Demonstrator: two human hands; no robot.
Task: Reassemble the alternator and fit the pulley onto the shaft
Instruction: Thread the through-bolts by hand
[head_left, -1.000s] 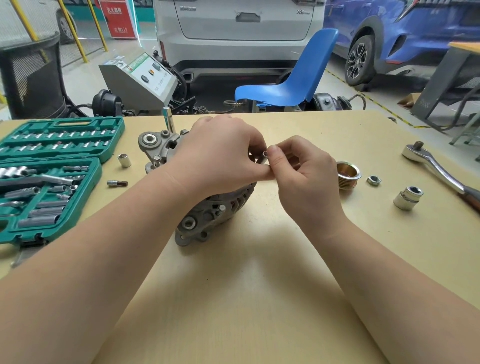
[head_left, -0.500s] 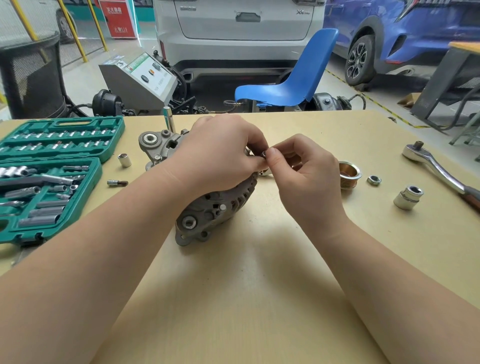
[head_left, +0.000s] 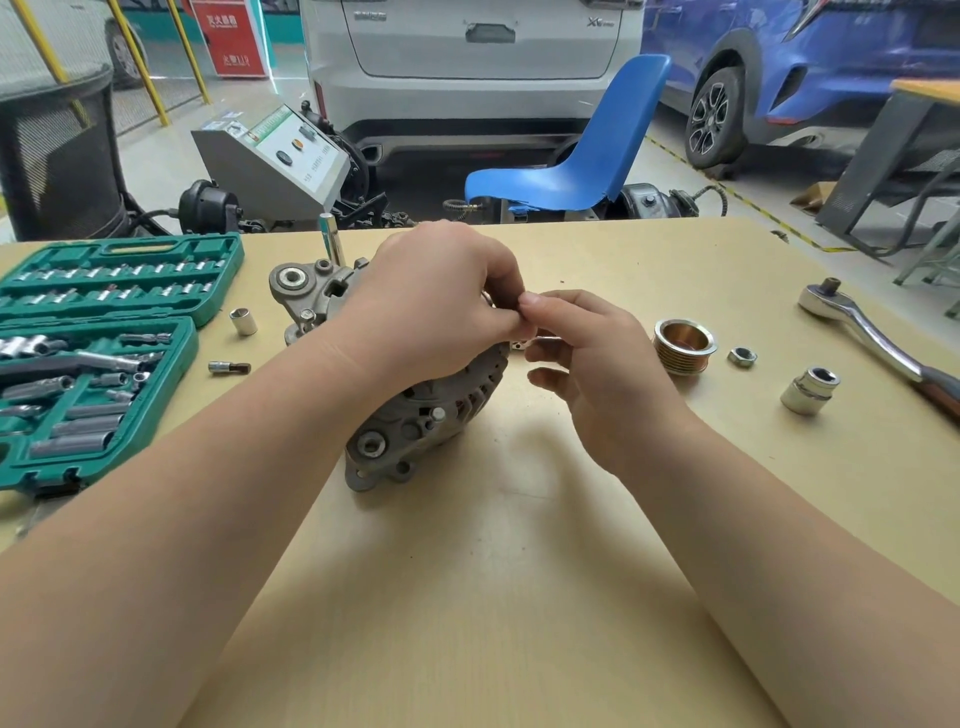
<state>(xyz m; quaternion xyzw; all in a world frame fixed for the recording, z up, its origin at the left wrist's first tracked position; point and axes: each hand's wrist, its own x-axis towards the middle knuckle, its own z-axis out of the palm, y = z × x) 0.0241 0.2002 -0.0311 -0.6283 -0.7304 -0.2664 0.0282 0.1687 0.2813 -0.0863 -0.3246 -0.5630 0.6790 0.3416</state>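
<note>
The grey alternator (head_left: 415, 431) lies on its side in the middle of the tan table (head_left: 493, 597). My left hand (head_left: 431, 306) is curled over its upper end and grips the housing. Just to the right, my right hand (head_left: 592, 358) meets the left fingertips, forefinger and thumb pinching a small ring that the fingers hide. A bit of the shaft end (head_left: 519, 343) peeks out below them. The copper-lined ribbed pulley (head_left: 683, 345) stands on the table right of my right hand, apart from the alternator, with a hex nut (head_left: 742, 357) beside it.
A large socket (head_left: 810, 389) and a ratchet wrench (head_left: 872, 332) lie at the right. An open green socket case (head_left: 218, 254) fills the left side, with a loose small socket (head_left: 243, 320) and a bit (head_left: 228, 368) near it. An extension bar (head_left: 331, 239) stands behind the alternator.
Both hands have drawn closer together over the alternator's shaft end. The small ring seen earlier between the fingertips is now covered by them.
</note>
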